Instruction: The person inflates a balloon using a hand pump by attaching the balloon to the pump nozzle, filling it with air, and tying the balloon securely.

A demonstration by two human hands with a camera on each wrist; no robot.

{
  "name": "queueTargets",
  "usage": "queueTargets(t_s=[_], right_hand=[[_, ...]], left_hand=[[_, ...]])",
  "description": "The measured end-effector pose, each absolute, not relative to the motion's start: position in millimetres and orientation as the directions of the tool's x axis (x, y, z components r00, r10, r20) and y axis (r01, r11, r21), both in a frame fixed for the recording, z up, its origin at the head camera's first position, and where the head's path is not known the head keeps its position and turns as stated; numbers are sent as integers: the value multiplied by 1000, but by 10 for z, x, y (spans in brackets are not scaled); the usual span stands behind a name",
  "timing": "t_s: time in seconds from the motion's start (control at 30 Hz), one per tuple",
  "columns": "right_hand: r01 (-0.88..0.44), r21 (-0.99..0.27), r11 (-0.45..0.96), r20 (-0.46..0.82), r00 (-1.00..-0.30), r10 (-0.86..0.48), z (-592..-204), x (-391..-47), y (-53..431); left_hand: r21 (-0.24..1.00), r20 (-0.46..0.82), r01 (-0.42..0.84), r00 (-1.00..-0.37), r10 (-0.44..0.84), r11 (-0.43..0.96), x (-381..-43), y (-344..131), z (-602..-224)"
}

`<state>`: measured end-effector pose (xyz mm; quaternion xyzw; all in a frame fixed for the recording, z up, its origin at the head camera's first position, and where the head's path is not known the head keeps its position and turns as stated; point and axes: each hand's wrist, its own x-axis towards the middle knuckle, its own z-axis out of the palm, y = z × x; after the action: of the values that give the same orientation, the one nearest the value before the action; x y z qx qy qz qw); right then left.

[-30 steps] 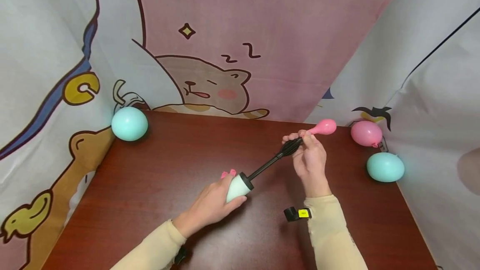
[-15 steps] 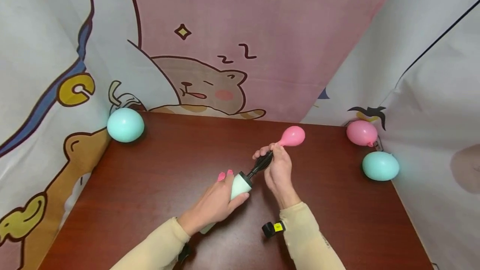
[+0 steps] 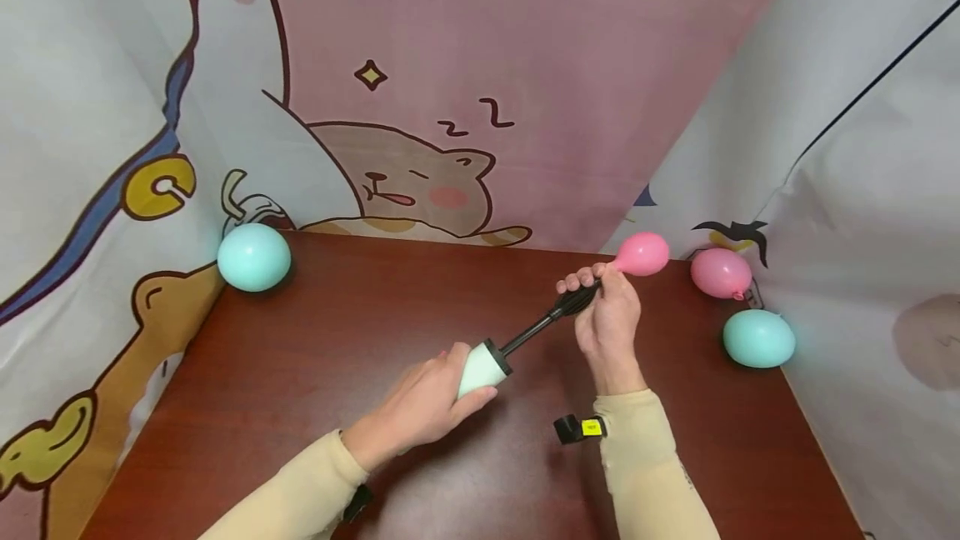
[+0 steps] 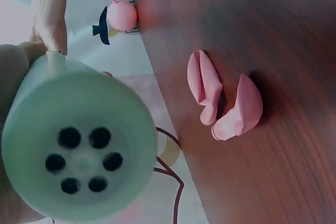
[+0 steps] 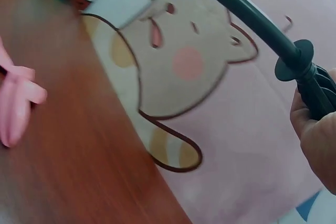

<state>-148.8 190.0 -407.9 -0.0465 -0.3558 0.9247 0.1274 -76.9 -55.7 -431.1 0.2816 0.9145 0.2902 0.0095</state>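
My left hand (image 3: 420, 398) grips the pale green barrel of a balloon pump (image 3: 482, 371) above the table. In the left wrist view, the barrel's end (image 4: 84, 100) shows a ring of several dark holes. A black rod (image 3: 528, 336) extends from the barrel to a ribbed black grip (image 3: 576, 301), which my right hand (image 3: 611, 323) holds. Thumb and finger of that hand pinch the neck of a small, partly inflated pink balloon (image 3: 645, 254) at the tip. The right wrist view shows the rod (image 5: 262, 24) running into my right hand (image 5: 323, 150).
Two flat pink balloons (image 4: 205, 82) lie on the brown table (image 4: 294, 40) beneath the pump. An inflated teal balloon (image 3: 254, 257) sits back left; a pink balloon (image 3: 721, 273) and another teal balloon (image 3: 759, 338) sit at the right. Printed cloth (image 3: 600, 65) encloses the table.
My right hand moved in toward the barrel, shortening the exposed rod, then back out to the right. The pinched pink balloon is fuller than a second ago. My left hand stays nearly in place.
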Motion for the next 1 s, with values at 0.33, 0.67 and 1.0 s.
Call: queueTargets(t_s=[0.33, 0.67, 1.0], right_hand=[[-236, -630, -739, -58, -935, 349, -4120, -1455, 2102], [-167, -747, -643, -6, -966, 259, -4441, -1279, 1387], [-245, -634, -733, 5, -950, 313, -4276, -1475, 1886]], left_hand=[[441, 191, 613, -778, 598, 656, -825, -534, -4314], [505, 111, 509, -839, 532, 697, -880, -437, -4405], [482, 166, 550, -821, 546, 682, -742, -515, -4457]])
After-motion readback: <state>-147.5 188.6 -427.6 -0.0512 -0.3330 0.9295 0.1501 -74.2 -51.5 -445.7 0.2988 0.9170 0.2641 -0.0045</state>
